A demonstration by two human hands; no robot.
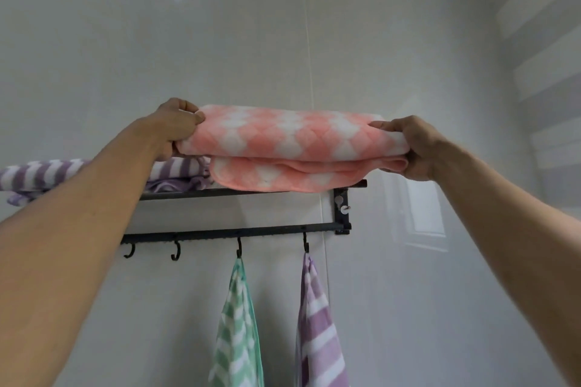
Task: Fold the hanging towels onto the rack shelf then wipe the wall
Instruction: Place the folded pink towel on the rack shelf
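At the middle of the frame, a folded pink-and-white checked towel point(292, 148) was held at both ends above the black rack shelf point(239, 193). The left hand point(177, 127) pinched its left end, thumb on top and fingers curled underneath. The right hand point(408, 148) gripped the right end the same way, fingers wrapped around the stacked layers. The towel's lower fold drooped onto the shelf's front bar, right of center.

To the left on the same shelf, partly hidden behind the left forearm, lay a folded purple-and-white striped towel point(47, 174), its right edge just beside the pink one.

Below the shelf ran a black rail with hooks point(220, 233). The two left hooks were bare. From the third hook hung a green-and-white striped towel point(235, 330), and from the fourth, near the rail's right end, a purple-and-white hanging towel point(317, 333); both ran out of the bottom of the frame.

The grey tiled wall point(408, 56) filled the background, meeting a striped side wall at the right edge.
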